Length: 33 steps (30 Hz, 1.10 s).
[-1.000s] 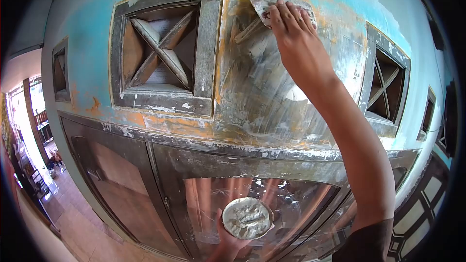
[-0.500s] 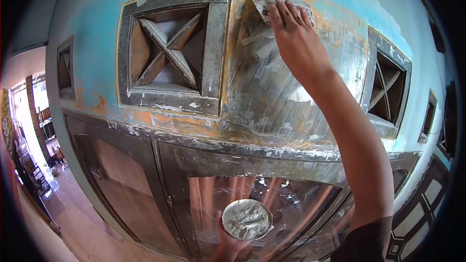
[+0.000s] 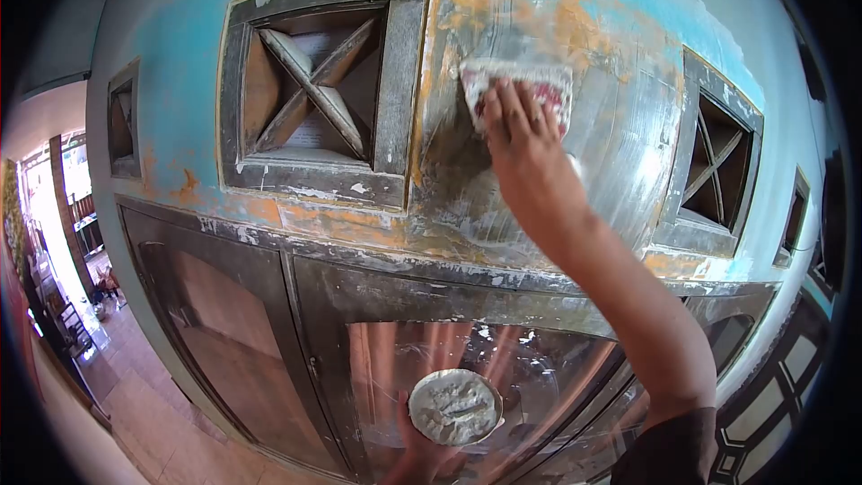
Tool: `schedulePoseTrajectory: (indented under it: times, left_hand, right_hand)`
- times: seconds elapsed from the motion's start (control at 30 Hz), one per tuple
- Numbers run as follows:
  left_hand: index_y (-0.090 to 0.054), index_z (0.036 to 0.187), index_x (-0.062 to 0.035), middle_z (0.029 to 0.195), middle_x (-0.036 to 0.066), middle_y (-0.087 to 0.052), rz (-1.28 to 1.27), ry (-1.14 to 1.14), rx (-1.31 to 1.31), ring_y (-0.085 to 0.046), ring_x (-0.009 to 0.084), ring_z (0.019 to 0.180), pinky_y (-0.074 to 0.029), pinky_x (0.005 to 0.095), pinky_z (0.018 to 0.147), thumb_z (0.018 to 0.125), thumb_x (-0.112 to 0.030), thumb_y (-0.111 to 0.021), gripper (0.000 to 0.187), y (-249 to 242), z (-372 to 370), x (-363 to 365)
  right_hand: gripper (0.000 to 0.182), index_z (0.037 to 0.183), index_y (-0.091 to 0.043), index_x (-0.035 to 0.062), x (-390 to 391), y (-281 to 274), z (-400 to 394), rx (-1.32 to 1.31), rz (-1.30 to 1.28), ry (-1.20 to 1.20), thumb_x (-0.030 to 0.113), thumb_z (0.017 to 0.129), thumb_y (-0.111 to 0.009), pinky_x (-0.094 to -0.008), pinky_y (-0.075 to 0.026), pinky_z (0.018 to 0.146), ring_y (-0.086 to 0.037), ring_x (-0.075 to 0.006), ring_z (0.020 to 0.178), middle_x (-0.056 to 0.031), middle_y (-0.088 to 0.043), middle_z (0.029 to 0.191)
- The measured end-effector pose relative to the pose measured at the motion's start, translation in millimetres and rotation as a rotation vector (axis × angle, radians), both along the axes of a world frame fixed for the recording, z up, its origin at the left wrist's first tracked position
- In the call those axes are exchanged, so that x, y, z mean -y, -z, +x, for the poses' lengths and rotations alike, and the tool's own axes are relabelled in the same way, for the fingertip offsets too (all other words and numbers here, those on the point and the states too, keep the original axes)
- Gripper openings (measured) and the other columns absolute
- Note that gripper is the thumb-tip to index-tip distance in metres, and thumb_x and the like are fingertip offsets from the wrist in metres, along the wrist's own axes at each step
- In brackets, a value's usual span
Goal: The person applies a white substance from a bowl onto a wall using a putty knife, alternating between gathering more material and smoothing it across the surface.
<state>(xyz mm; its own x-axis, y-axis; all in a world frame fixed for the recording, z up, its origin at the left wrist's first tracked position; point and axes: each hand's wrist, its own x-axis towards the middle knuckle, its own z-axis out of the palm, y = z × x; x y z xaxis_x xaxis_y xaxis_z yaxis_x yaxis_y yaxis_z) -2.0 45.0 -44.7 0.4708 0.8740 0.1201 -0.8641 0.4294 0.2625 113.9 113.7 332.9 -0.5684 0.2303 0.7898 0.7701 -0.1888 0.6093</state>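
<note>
My right hand (image 3: 525,130) presses a flat, putty-smeared scraper (image 3: 549,81) with reddish patches against the wall, between two framed vents. Its fingers lie over the scraper's face. Around it the wall surface (image 3: 503,207) is streaked grey, with orange patches and blue paint above. Low in the view, my left hand (image 3: 417,445) holds up a round container of grey putty (image 3: 455,407) from below and from its left side. Most of that hand's fingers are hidden behind the container.
Wooden vents with crossed slats stand left (image 3: 314,90) and right (image 3: 714,162) of the work area. Below are brown door frames and a glass pane (image 3: 548,377) with pinkish curtains behind it. Tiled floor (image 3: 135,404) leads to a bright opening at far left.
My right hand and the scraper have moved down the wall from near the blue paint. The left hand and container have hardly moved.
</note>
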Motion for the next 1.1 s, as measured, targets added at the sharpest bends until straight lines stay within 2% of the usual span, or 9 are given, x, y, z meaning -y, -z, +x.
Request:
schedulePoseTrajectory:
  times: [0.2, 0.3, 0.37, 0.47, 0.6, 0.8, 0.9, 1.0, 1.1]
  left_hand:
    - [-0.048, 0.148, -0.0126, 0.150, 0.014, -0.050, -0.028, -0.063, -0.145, -0.046, 0.0423, 0.137, -0.034, 0.0670, 0.112, 0.090, -0.080, -0.033, 0.090, -14, -6, 14]
    - [-0.049, 0.148, -0.0128, 0.150, 0.013, -0.050, 0.001, -0.067, -0.095, -0.047, 0.0411, 0.138, -0.034, 0.0667, 0.112, 0.091, -0.080, -0.032, 0.090, 19, -5, 5]
    - [-0.050, 0.147, -0.0128, 0.150, 0.013, -0.050, 0.007, -0.069, -0.081, -0.046, 0.0412, 0.138, -0.034, 0.0666, 0.112, 0.090, -0.080, -0.032, 0.090, 5, -9, 13]
    - [-0.050, 0.147, -0.0128, 0.150, 0.013, -0.050, 0.022, -0.087, -0.074, -0.046, 0.0416, 0.138, -0.034, 0.0667, 0.111, 0.090, -0.080, -0.032, 0.090, -17, -10, 19]
    - [-0.051, 0.146, -0.0127, 0.150, 0.013, -0.051, 0.013, -0.063, -0.004, -0.047, 0.0416, 0.137, -0.036, 0.0668, 0.111, 0.089, -0.081, -0.033, 0.091, 3, -5, 10]
    - [-0.051, 0.147, -0.0131, 0.149, 0.012, -0.052, -0.032, -0.078, -0.055, -0.047, 0.0418, 0.137, -0.037, 0.0663, 0.110, 0.089, -0.081, -0.034, 0.091, -8, -8, 17]
    - [-0.051, 0.147, -0.0132, 0.149, 0.012, -0.051, 0.068, -0.232, -0.221, -0.047, 0.0424, 0.137, -0.037, 0.0651, 0.111, 0.090, -0.080, -0.033, 0.090, 25, -5, 8]
    - [-0.051, 0.147, -0.0130, 0.150, 0.012, -0.051, -0.030, -0.110, -0.062, -0.048, 0.0422, 0.137, -0.036, 0.0654, 0.111, 0.090, -0.079, -0.033, 0.089, 9, -8, 16]
    - [-0.050, 0.147, -0.0128, 0.150, 0.012, -0.050, -0.030, -0.101, -0.087, -0.047, 0.0424, 0.137, -0.035, 0.0671, 0.111, 0.089, -0.080, -0.034, 0.090, 8, -1, 13]
  right_hand:
    - [0.059, 0.146, -0.040, -0.0133, 25, 99, -4, 0.027, -0.233, -0.038, 0.007, 0.093, -0.054, -0.0549, -0.035, 0.118, -0.039, -0.0444, 0.144, -0.0297, -0.039, 0.155]
    - [0.059, 0.146, -0.041, -0.0135, 41, 115, 4, 0.045, -0.304, -0.070, 0.007, 0.092, -0.054, -0.0556, -0.034, 0.119, -0.039, -0.0448, 0.144, -0.0304, -0.040, 0.154]
    - [0.058, 0.145, -0.042, -0.0136, 56, 103, 1, 0.052, -0.326, -0.089, 0.007, 0.092, -0.054, -0.0559, -0.034, 0.119, -0.040, -0.0449, 0.144, -0.0311, -0.041, 0.153]
    - [0.055, 0.144, -0.045, -0.0122, 54, 42, -4, 0.061, -0.094, -0.117, 0.007, 0.093, -0.053, -0.0562, -0.035, 0.118, -0.043, -0.0432, 0.142, -0.0294, -0.047, 0.149]
    - [0.054, 0.144, -0.046, -0.0084, 16, -16, 1, 0.000, 0.087, -0.116, 0.009, 0.093, -0.054, -0.0551, -0.037, 0.117, -0.045, -0.0407, 0.141, -0.0237, -0.048, 0.150]
    - [0.056, 0.145, -0.047, -0.0072, 22, 106, 17, 0.093, -0.190, -0.020, 0.013, 0.093, -0.055, -0.0571, -0.034, 0.117, -0.040, -0.0443, 0.143, -0.0255, -0.039, 0.157]
    - [0.055, 0.145, -0.046, -0.0083, 53, 139, 20, 0.048, -0.382, -0.120, 0.008, 0.093, -0.053, -0.0582, -0.033, 0.118, -0.040, -0.0462, 0.143, -0.0287, -0.040, 0.155]
    - [0.053, 0.144, -0.047, -0.0093, 78, 103, 12, 0.014, -0.311, -0.145, 0.004, 0.093, -0.052, -0.0586, -0.032, 0.118, -0.043, -0.0475, 0.141, -0.0299, -0.044, 0.152]
    - [0.051, 0.142, -0.048, -0.0089, 61, 16, 5, 0.011, 0.016, -0.193, 0.004, 0.092, -0.054, -0.0542, -0.035, 0.118, -0.048, -0.0409, 0.139, -0.0251, -0.050, 0.149]
